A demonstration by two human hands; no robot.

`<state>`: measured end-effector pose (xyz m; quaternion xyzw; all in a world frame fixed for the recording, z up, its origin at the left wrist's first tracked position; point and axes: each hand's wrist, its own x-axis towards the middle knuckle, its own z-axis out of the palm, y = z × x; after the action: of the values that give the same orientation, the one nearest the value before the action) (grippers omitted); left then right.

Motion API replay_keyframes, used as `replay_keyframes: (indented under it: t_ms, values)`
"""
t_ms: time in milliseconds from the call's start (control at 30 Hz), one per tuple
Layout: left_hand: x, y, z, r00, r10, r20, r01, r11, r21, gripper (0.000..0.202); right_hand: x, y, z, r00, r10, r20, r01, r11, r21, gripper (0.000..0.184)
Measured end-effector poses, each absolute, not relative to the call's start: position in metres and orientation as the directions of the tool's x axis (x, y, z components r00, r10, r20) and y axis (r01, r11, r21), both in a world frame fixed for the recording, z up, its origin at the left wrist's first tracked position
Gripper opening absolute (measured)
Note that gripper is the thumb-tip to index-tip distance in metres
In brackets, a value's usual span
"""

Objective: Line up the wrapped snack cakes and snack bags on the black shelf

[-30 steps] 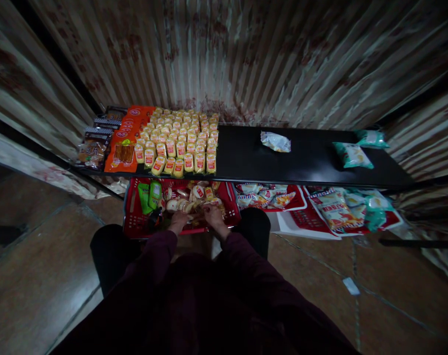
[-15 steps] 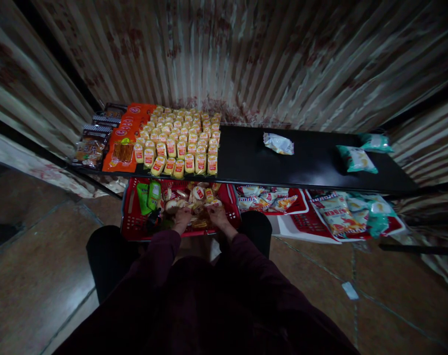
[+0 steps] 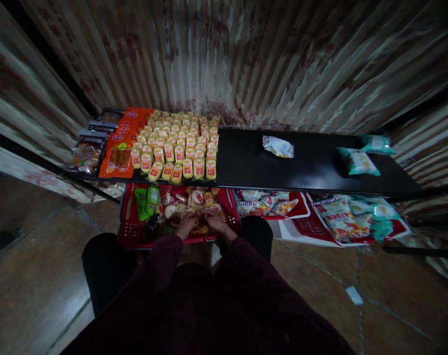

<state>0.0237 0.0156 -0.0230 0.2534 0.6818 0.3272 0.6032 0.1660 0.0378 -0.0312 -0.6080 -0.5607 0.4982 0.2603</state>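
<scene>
Left hand (image 3: 186, 225) and right hand (image 3: 216, 222) have drawn closer, grips too dim to tell.

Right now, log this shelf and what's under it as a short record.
Hands: bare left hand and bare right hand, both among small plastic-wrapped snacks; grip unclear
Basket: red perforated plastic basket, with bright green packets toward its left
Shelf, left: glossy brown bags, flat orange bags, rows of small yellow wrapped cakes
Shelf, right: flat black surface, one white crinkled packet, two teal-and-white puffed bags
Below right: red plastic baskets holding printed bags
Lighting: dim
</scene>
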Motion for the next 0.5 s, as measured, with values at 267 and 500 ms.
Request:
replay_keyframes:
  t_ms: [267, 500]
  values:
    - [0.0216, 0.0172, -0.0284, -0.139, 0.737, -0.661, -0.062, 0.66, 0.749, 0.025, 0.1634, 0.0403, -0.0213, -0.189, 0.893, -0.409, 0.363, -0.323, -0.874, 0.028]
    - [0.0177, 0.0133, -0.0215, -0.104, 0.764, -0.637, -0.068, 0.633, 0.771, 0.039, 0.1594, 0.0399, -0.0226, -0.224, 0.886, -0.407, 0.275, -0.343, -0.898, 0.025]
